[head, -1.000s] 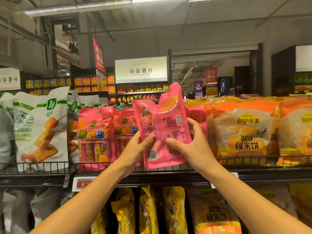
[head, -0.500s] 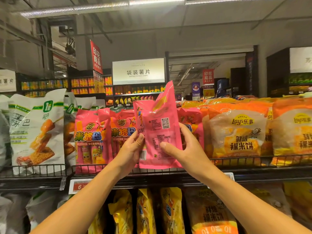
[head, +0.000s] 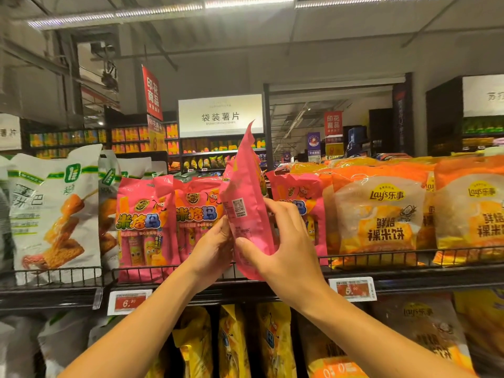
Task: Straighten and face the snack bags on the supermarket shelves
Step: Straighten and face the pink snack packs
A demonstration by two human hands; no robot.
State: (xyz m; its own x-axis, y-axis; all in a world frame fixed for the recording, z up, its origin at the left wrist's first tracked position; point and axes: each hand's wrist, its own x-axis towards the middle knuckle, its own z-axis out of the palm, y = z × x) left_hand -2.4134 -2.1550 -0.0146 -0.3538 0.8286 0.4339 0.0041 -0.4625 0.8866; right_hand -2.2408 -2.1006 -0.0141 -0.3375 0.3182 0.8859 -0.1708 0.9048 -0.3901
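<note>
I hold a pink snack bag (head: 245, 197) upright in front of the top shelf, nearly edge-on, its back with the QR code turned to the left. My right hand (head: 283, 246) grips its lower right side, thumb on the back. My left hand (head: 215, 246) holds its lower left edge. Behind it, pink bags of the same kind (head: 144, 227) stand facing front in the wire-fronted shelf (head: 68, 276).
White-and-green bags (head: 54, 214) stand at the left, orange Lay's bags (head: 379, 214) at the right. Yellow bags (head: 231, 339) fill the shelf below. Price tags (head: 128, 301) hang on the shelf edge. Farther aisles and signs lie behind.
The pink bag has turned from back-facing-me to nearly edge-on, rotating about its upright axis. Both hands stayed on its lower part and moved closer together.
</note>
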